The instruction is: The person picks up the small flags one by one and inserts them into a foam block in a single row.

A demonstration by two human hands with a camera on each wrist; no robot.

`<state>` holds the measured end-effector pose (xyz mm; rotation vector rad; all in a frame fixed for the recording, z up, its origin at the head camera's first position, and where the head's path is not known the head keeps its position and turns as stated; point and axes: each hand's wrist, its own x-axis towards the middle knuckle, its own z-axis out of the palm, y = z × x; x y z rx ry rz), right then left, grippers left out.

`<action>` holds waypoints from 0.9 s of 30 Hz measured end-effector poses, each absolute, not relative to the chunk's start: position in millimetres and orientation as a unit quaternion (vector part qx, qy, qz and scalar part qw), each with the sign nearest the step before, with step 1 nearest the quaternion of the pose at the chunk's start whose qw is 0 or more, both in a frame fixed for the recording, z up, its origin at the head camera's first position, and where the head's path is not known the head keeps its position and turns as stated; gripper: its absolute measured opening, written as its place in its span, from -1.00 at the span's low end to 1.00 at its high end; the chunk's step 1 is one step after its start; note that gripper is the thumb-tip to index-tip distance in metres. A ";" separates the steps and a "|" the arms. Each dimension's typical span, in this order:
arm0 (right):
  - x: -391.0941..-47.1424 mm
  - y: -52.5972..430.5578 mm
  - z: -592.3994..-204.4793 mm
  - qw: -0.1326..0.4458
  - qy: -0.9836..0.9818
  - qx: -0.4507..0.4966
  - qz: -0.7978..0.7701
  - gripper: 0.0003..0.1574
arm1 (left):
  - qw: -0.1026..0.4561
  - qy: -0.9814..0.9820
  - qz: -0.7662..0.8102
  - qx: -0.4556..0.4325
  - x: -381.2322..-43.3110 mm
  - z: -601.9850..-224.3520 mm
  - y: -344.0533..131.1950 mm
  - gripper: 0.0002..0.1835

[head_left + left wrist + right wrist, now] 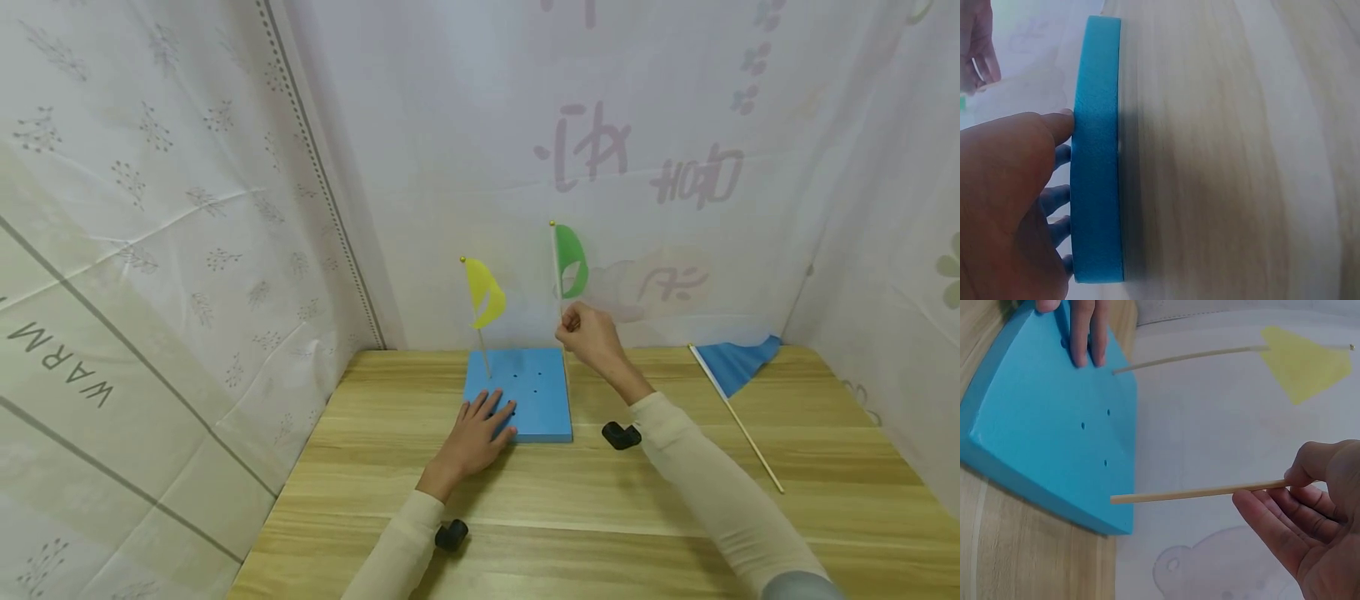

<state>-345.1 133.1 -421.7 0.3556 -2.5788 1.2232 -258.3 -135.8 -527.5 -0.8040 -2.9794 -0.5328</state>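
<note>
A blue foam board (536, 417) with several small holes lies on the table. My left hand (472, 433) rests on its near left part with fingers spread, pressing the top face. From the board's far left rises a yellow flag (486, 292) on a thin stick, upright with a slight lean. Over the right edge of the board, my right hand (592, 335) pinches the wooden stick (1197, 492) of a green flag (572, 262) between thumb and fingers. In the right wrist view the stick's bare lower end overlaps the board near its far right corner.
To the right, a blue triangular flag (738, 362) on a stick lies on the wooden table (375, 467). Black wrist devices (621, 435) sit at both wrists. Printed curtains (465, 125) hang behind and along the sides of the table.
</note>
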 end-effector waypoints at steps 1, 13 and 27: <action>-345.7 131.4 -422.0 0.134 -0.889 0.124 0.420 -0.90 | 0.006 -0.951 -0.169 -0.257 -258.8 -527.7 -135.8 -0.40; -351.6 110.9 -422.2 0.132 -0.882 0.137 0.432 -0.91 | 0.005 -0.950 -0.166 -0.263 -259.4 -526.9 -136.6 -0.39; -358.9 88.3 -423.5 0.129 -0.887 0.143 0.419 -0.91 | -0.008 -0.951 -0.173 -0.256 -260.9 -529.2 -137.2 -0.38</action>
